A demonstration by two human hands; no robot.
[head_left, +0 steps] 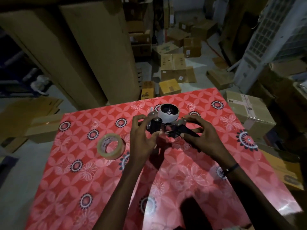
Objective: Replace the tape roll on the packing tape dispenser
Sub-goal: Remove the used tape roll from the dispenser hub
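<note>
The black packing tape dispenser point(167, 128) is held just above the red flowered table point(191, 180), a pale, nearly bare tape core point(169, 113) still on its spool at the far end. My left hand point(141, 138) grips the dispenser's left side with thumb and fingers curled around the frame. On the other side, my right hand point(201, 135) holds the handle, its fingers reaching the metal roller end. A full roll of clear tape point(111, 146) lies on the table to the left of my left hand, apart from it.
Tall cardboard cartons point(86, 47) stand behind the table at left. Several smaller boxes point(173, 67) litter the floor beyond the far edge. A taped box point(247, 110) sits by the table's right corner, and flat cardboard point(29, 113) lies at left.
</note>
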